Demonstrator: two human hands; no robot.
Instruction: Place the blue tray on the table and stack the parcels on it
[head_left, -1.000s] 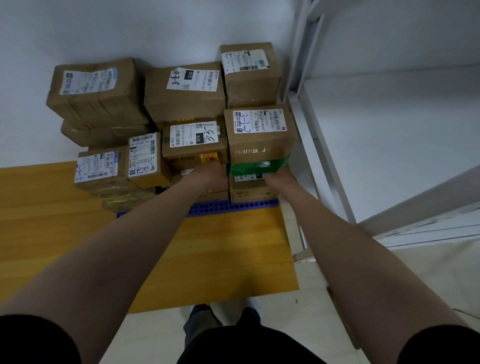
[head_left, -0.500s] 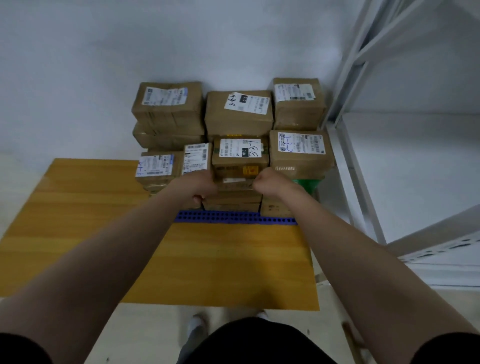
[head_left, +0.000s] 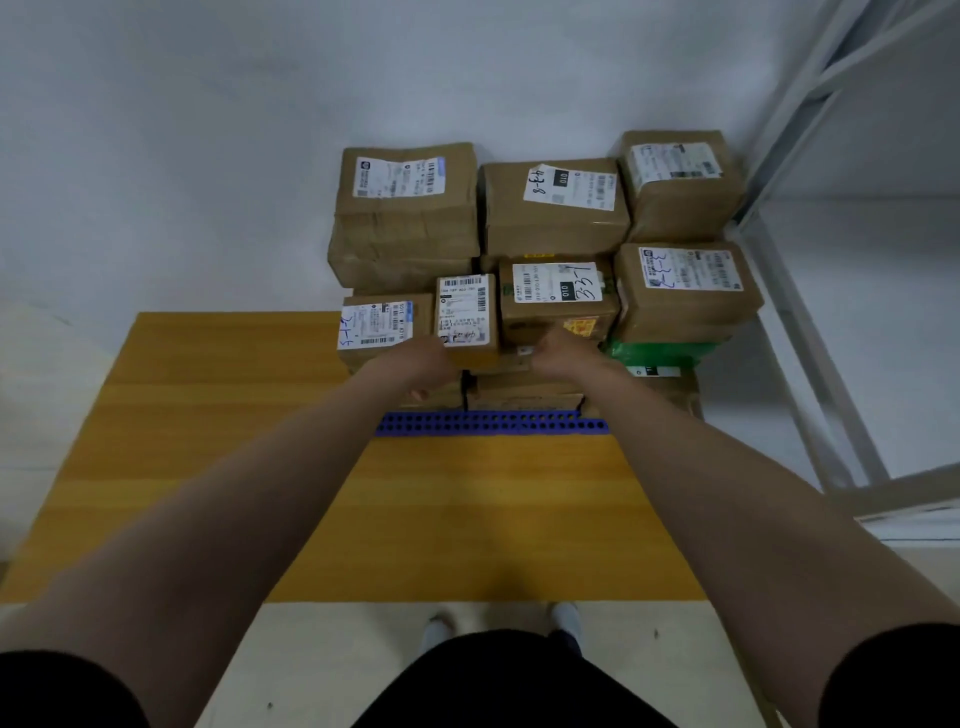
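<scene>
The blue tray (head_left: 491, 422) lies on the yellow table (head_left: 218, 415), and only its perforated front edge shows under a stack of brown parcels. My left hand (head_left: 421, 364) grips the lower left corner of a small labelled parcel (head_left: 465, 312) at the front of the stack. My right hand (head_left: 566, 358) is curled at the lower front edge of the parcel marked 3-3-1 (head_left: 558, 296), thumb against its face. A green-wrapped parcel (head_left: 657, 353) sits just right of that hand, under another brown parcel (head_left: 685, 291). My fingertips are hidden.
The stack stands against a white wall (head_left: 208, 156) at the table's far right corner. A white metal shelf frame (head_left: 810, 322) stands close on the right. My feet (head_left: 566, 618) are on the floor by the table's near edge.
Both hands have come in from the green parcel and the box under 3-3-1 to the front middle of the stack. The view has swung so the stack sits further right.
</scene>
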